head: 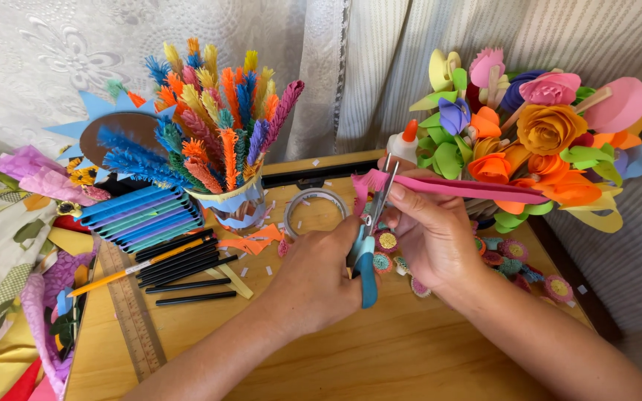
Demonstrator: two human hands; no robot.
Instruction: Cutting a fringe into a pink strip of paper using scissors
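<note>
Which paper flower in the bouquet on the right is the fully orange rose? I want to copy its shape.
The orange rose near the bouquet's top right, just below the pink rose. Its spiralled petals are one orange; the neighbours are pink, purple or flatter blooms.

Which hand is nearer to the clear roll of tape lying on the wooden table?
Left. The left hand, holding blue-handled scissors, sits just below and right of the clear tape roll. The right hand, holding a pink paper strip, is farther right.

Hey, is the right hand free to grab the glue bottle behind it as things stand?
Probably not: the right hand is pinching the pink paper strip, so it is occupied. The glue bottle stands just beyond, with nothing between them.
</note>
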